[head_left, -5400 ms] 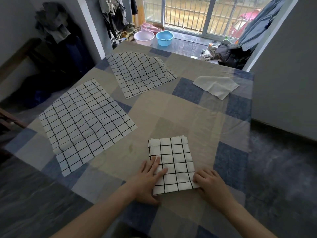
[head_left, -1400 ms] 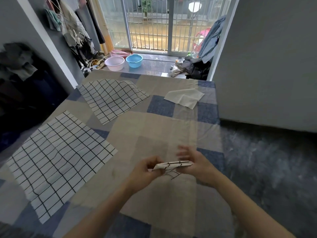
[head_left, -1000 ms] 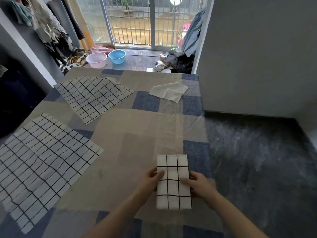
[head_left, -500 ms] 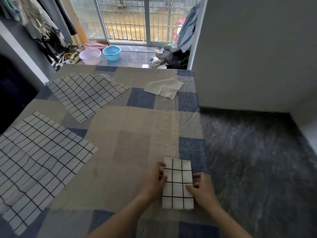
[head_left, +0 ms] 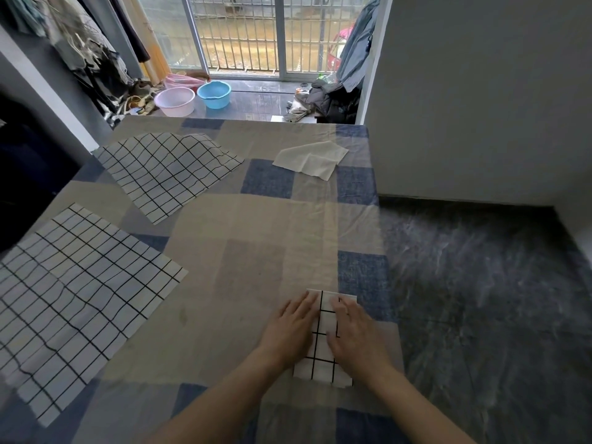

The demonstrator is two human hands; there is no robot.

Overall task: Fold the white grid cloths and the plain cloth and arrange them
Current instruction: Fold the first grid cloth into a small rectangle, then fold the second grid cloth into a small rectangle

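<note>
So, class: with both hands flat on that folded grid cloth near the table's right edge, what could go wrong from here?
1. The folded grid cloth lies close to the table's right edge; a sideways push from the right hand or left hand could slide it off.
2. Its folds may spring open once the pressing stops.
3. The plain cloth, far off near the same edge, needs a long reach.

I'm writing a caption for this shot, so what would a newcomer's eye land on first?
Probably the two hands, left hand and right hand, pressing flat on a small folded grid cloth at the table's near right edge. Next, the two unfolded grid cloths: a large one spread at the left and another rumpled further back. A plain white cloth lies at the far right.
</note>
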